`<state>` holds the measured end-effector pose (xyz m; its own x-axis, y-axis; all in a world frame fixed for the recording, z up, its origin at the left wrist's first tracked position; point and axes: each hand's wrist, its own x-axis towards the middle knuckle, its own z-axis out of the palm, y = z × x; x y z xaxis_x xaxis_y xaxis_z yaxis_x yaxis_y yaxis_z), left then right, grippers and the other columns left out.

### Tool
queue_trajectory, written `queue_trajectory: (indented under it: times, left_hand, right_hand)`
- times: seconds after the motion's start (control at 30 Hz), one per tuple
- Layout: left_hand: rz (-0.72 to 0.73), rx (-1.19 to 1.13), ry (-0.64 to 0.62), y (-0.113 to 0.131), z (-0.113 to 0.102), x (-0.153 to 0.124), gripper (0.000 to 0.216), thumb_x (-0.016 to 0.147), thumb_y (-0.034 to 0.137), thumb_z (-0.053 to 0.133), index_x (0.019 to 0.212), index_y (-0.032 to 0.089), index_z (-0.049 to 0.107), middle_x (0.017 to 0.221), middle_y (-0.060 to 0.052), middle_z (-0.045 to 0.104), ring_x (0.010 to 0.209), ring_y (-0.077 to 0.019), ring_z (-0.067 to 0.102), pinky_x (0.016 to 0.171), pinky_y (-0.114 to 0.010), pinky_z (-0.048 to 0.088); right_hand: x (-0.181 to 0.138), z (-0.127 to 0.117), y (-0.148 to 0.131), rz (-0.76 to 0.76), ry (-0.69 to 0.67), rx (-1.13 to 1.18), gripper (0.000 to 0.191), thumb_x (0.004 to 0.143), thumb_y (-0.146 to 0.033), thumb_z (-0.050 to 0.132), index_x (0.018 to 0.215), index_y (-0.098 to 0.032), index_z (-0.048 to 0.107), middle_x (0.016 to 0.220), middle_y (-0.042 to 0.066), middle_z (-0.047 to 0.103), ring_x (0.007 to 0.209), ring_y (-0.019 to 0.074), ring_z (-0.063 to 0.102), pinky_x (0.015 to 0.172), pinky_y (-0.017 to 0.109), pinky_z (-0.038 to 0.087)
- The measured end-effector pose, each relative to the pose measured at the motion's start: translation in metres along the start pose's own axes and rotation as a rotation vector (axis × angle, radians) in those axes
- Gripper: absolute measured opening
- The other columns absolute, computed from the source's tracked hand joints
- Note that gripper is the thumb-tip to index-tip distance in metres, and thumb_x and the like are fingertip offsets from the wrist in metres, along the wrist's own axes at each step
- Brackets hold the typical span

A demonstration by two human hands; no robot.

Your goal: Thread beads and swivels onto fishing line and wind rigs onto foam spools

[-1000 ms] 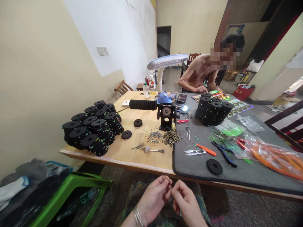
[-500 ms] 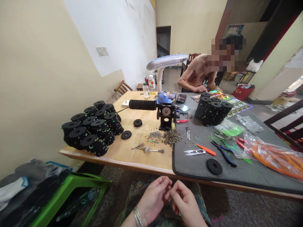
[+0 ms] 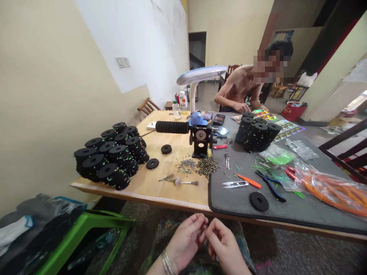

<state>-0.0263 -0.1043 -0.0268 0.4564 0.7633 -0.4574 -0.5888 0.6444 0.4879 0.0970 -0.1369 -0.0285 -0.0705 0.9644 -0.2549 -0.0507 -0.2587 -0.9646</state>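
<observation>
Discs [image 3: 259, 201], three loose, left hand [image 3: 186, 240], right hand [image 3: 226, 248]

The table [image 3: 149, 185] is smooth pale wood, the mat [image 3: 292, 210] at right matt grey cloth. Black discs [image 3: 110, 156] look like dull foam; snips [image 3: 235, 184] shiny metal; right bags [image 3: 329, 187] glossy plastic; the left hand [image 3: 186, 238] wears metal bangles [image 3: 166, 262].

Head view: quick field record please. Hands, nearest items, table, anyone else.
left hand: fingertips pinched, touching the other hand's, below the table edge
right hand: pinched likewise; held item too small to tell
nearest: black foam disc and snips on grey mat
left side: stacks of black discs
centre: black winding device
other: a person seated at far end
</observation>
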Motion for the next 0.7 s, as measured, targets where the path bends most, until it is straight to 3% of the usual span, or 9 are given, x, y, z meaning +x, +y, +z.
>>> queue_trajectory:
  times: [0.43,0.7]
  left_hand:
    - [-0.001,0.021,-0.018,0.0008,0.0033,-0.0006,0.022,0.072,0.029,0.076,0.077,0.013,0.062,0.073,-0.001,0.060,0.054,-0.0078,0.052,0.049,-0.021,0.034]
    - [0.001,0.011,-0.048,-0.0040,-0.0053,0.0026,0.016,0.079,0.027,0.070,0.081,0.013,0.061,0.077,-0.002,0.061,0.057,-0.0096,0.055,0.050,-0.022,0.038]
  right_hand:
    - [0.0007,0.0005,-0.0047,0.009,-0.013,0.006,0.032,0.081,-0.049,0.053,0.069,-0.021,0.044,0.056,-0.004,0.057,0.035,0.0045,0.037,0.034,0.015,0.028]
    - [0.0018,0.0008,-0.0041,0.004,-0.010,0.008,0.038,0.081,-0.057,0.053,0.069,-0.021,0.043,0.048,-0.007,0.050,0.033,0.0043,0.029,0.034,0.017,0.020]
